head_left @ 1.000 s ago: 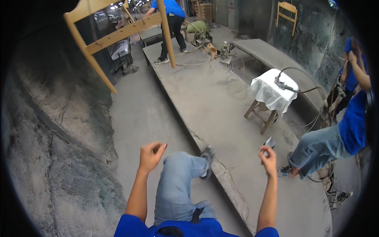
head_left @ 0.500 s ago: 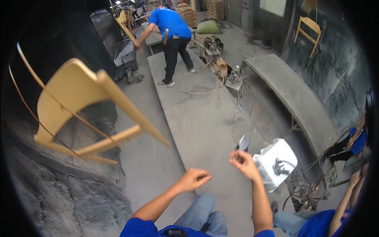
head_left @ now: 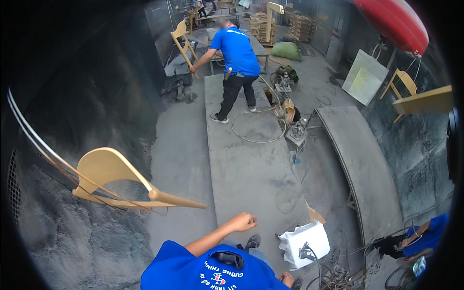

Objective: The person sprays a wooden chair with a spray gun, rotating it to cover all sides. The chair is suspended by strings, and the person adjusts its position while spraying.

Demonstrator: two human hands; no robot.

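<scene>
My left hand (head_left: 243, 222) hangs over the grey platform with its fingers curled in; nothing shows in it. Low in the picture, my right hand (head_left: 287, 279) shows only in part beside my blue shirt, its fingers too small and hidden to read. Between that hand and the bench, a spray gun (head_left: 306, 252) with a dark hose lies on a white-covered box (head_left: 314, 237). To the left, a pale wooden chair back frame (head_left: 113, 169) hangs tilted in wires, apart from both hands.
Ahead, a person in blue (head_left: 237, 50) holds another wooden chair frame (head_left: 182, 46). A hose loop (head_left: 258, 125) lies on the platform (head_left: 246, 169). A long grey bench (head_left: 362, 164) stands right, a second person (head_left: 425, 237) beyond it. A red object (head_left: 398, 24) hangs upper right.
My view has shifted. Both hands have dropped lower and nearer my body, the right mostly out of sight. The hanging chair frame at left has turned and appears lower.
</scene>
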